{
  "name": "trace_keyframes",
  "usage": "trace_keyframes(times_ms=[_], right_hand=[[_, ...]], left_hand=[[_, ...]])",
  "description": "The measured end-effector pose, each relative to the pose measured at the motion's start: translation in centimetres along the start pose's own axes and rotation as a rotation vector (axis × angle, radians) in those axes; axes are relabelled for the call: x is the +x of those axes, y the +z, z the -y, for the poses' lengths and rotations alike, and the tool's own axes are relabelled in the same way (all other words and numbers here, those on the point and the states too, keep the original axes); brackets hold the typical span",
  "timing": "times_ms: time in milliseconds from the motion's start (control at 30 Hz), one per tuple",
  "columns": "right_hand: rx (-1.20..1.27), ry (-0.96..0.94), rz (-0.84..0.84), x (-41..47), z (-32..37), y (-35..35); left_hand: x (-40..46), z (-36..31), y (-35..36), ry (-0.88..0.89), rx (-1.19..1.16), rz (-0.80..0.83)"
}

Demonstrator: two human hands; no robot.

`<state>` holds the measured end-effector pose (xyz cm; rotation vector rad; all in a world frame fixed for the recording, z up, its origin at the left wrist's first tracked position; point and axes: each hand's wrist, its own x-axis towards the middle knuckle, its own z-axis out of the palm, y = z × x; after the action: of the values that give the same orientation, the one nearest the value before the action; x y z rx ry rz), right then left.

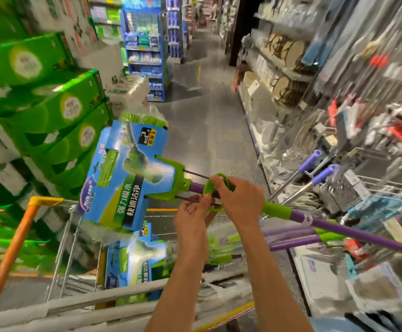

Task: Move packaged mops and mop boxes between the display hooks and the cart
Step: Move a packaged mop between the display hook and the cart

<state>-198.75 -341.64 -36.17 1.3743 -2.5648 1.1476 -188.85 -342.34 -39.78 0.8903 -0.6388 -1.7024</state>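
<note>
Head view: fingers of the right hand (237,200) and left hand (192,218) curl around the green plastic squeeze lever (209,186) of a purple-handled mop in blue cardboard packaging (125,178), held above the wire shopping cart (63,248). Step: transfer underway. Next, judged: carrying it toward the display hooks (374,185).

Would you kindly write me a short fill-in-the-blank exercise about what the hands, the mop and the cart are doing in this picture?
1. Both hands, the left hand and the right hand, grip the green ____ on the packaged mop.
2. The mop's long handle is mostly ____ in colour.
3. A second packaged mop lies inside the ____.
4. The cart has an ____ push bar at its left side.

Missing words: lever; purple; cart; orange
</note>
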Motion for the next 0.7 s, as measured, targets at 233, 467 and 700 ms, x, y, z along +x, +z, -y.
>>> trace_keyframes(times_ms=[233,467,700], right_hand=[[0.014,0.149,-0.225,-3.7,2.7,-6.0],[0.058,0.423,-0.467,-10.8,1.7,-10.6],[0.195,0.687,-0.748,-20.0,-0.6,-14.8]], left_hand=[[-4.2,-3.5,1.6,0.004,0.056,0.272],[-9.8,-3.5,1.7,-0.100,0.114,0.625],[-17.2,-1.3,1.5,-0.241,0.185,0.930]])
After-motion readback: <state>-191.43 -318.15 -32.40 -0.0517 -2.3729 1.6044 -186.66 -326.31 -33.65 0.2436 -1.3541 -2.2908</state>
